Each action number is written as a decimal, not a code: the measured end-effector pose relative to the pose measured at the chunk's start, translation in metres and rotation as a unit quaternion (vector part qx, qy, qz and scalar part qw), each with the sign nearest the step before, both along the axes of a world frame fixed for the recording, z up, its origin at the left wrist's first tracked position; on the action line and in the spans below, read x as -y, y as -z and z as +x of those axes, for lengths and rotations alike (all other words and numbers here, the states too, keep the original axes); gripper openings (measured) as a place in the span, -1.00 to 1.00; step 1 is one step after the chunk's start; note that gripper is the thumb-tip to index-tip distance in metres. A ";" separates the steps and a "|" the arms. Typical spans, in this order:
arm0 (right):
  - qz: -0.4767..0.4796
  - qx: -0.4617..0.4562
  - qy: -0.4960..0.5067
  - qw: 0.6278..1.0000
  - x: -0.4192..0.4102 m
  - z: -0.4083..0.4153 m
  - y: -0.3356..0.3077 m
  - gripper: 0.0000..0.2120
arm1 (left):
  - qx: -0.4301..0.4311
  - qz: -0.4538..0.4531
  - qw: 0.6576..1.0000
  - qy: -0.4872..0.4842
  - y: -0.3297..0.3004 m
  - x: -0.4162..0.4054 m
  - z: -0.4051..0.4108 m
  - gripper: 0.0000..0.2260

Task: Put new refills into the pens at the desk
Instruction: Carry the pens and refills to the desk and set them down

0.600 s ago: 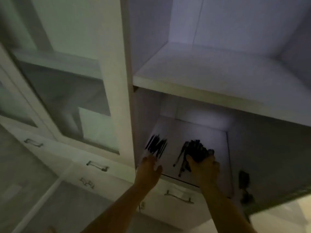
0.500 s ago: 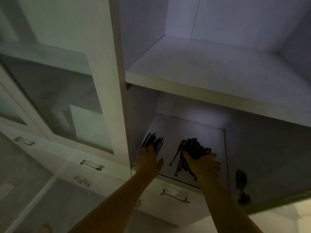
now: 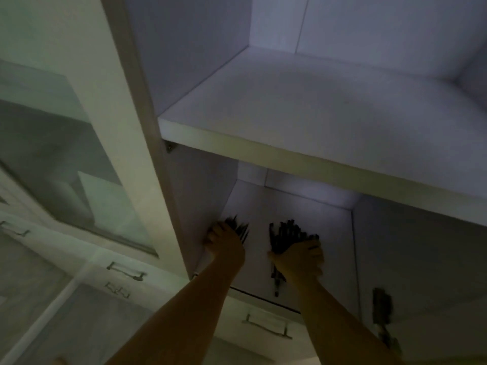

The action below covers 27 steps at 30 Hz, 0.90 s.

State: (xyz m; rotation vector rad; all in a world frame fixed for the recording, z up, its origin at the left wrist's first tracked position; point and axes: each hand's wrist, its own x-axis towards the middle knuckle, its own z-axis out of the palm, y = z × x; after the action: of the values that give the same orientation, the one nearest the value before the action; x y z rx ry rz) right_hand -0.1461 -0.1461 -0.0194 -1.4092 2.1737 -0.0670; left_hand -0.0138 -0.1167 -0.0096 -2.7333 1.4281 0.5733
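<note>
Both my arms reach into the lower compartment of an open white cabinet (image 3: 303,275). My left hand (image 3: 224,245) curls round a thin bundle of dark refills (image 3: 241,229) near the compartment's left wall. My right hand (image 3: 300,255) grips a thicker bunch of dark pens (image 3: 286,235), whose ends fan out above my fingers. A few more dark pens (image 3: 276,281) stick out below my right wrist. The scene is dim and blurred, so single pens cannot be told apart.
A bare white shelf (image 3: 290,143) juts out above my hands. A glass cabinet door (image 3: 66,167) stands to the left. Drawers with metal handles (image 3: 266,326) lie below. A dark hinge (image 3: 380,309) sits on the open door at the right.
My left hand has closed over the refill bundle, and my right hand has gathered the pens into a tighter bunch. The view has shifted slightly.
</note>
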 end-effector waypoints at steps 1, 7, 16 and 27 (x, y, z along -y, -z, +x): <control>-0.003 0.006 -0.001 1.000 0.004 -0.001 -0.001 0.26 | 0.007 0.002 1.000 0.006 0.001 0.002 0.002 -0.37; 0.030 -0.017 -0.074 0.997 0.021 -0.009 -0.001 -0.07 | 0.052 0.039 0.996 0.061 0.015 0.002 0.002 -0.57; 0.009 -0.014 -0.080 0.997 0.028 -0.003 0.007 -0.44 | 0.043 -0.058 0.997 0.008 0.020 0.009 0.002 -0.66; -0.022 -0.082 -0.212 0.974 0.030 -0.001 0.012 -0.65 | 0.078 -0.031 0.994 0.075 0.040 0.002 0.001 -0.67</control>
State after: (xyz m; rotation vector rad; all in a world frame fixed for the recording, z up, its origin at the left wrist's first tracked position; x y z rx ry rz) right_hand -0.1471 -0.1757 -0.0312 -1.9334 1.9564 0.1636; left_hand -0.0127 -0.1189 -0.0500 -2.6184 1.6179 0.3061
